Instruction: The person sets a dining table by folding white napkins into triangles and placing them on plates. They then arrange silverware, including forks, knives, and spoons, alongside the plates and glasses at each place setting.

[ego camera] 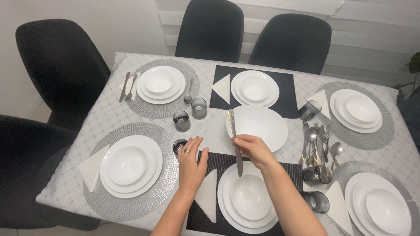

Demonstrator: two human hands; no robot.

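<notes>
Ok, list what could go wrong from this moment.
1. The right hand holds a table knife over the large white bowl and the near plate stack; if it slips, it could strike the china.
2. The left hand rests at a dark glass, which a nudge might tip.

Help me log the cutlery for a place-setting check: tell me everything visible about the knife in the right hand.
The knife is a long, slim table knife of shiny silver metal, one piece as far as can be seen. The right hand pinches it near the middle, above the table. It runs from a rounded end near the large white serving bowl down to an end over the near plate stack. Only the fingers appear to touch it; which end is the blade is unclear.
</notes>
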